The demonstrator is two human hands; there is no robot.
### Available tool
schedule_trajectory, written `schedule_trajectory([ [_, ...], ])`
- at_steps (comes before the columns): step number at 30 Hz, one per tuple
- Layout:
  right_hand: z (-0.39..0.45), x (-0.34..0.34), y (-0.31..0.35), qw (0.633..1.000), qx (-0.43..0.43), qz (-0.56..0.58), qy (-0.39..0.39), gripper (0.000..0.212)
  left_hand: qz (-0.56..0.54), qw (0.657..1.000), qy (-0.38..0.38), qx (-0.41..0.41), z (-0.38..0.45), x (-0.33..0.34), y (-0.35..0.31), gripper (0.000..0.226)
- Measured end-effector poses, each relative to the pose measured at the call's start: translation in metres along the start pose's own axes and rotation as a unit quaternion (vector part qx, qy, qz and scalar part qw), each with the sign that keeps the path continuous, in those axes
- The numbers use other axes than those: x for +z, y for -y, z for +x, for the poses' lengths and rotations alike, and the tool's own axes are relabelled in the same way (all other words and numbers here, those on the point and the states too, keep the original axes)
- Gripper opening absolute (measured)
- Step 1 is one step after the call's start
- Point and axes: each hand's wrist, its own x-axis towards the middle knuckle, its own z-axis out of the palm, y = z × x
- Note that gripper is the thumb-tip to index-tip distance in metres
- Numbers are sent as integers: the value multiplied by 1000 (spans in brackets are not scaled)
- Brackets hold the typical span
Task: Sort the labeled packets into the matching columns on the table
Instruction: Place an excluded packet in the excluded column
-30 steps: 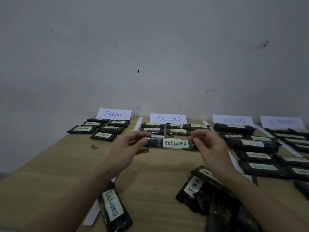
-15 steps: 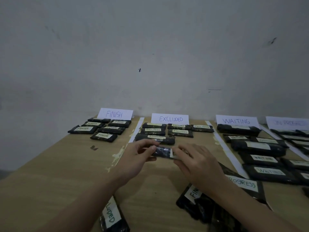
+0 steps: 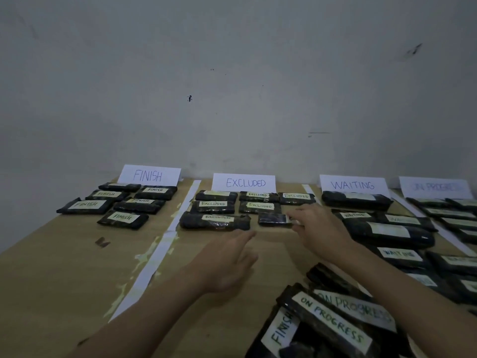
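A dark packet (image 3: 271, 219) lies on the table in the front row of the EXCLUDED column, below the EXCLUDED sign (image 3: 245, 182). My right hand (image 3: 318, 229) pinches its right end, covering most of its white label. My left hand (image 3: 227, 263) hovers open just in front of the column, fingers stretched toward the packets and touching nothing. Several other EXCLUDED packets (image 3: 214, 220) lie in rows behind and to the left of it.
FINISH sign (image 3: 147, 175) with several packets at the back left. WAITING sign (image 3: 352, 185) and ON PROGRESS sign (image 3: 436, 187) head packed columns on the right. A heap of unsorted packets (image 3: 333, 322) lies at the front right. White paper strips (image 3: 154, 257) divide the wooden table (image 3: 64, 280).
Both hands carried the EXCLUDED packet forward and set it down in its column. My left hand has let go and pulled back; my right hand stays at the packet's end.
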Motion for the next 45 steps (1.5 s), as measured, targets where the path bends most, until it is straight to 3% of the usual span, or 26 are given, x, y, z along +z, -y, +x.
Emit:
schedule_trajectory([
  [4, 22, 27, -7, 999, 0, -14, 48, 21, 67, 997, 35, 22, 14, 11, 0, 50],
  [13, 35, 52, -5, 996, -8, -7, 90, 25, 108, 992, 46, 47, 24, 16, 12, 50],
  [19, 29, 25, 21, 993, -84, 8, 78, 43, 102, 993, 47, 33, 5, -3, 30, 58],
  [24, 8, 8, 66, 980, -191, 48, -5, 36, 86, 995, 37, 15, -44, -26, 58, 67],
  [36, -87, -3, 194, 936, -300, 177, 38, 29, 69, 995, 7, -65, -170, -58, 90, 43],
  [42, -124, -11, 223, 923, -330, 170, 97, 48, 38, 997, -11, -60, -191, -52, 90, 39],
  [45, -130, -13, 224, 933, -293, 167, 129, 55, 22, 997, 1, -69, -193, -47, 86, 32],
])
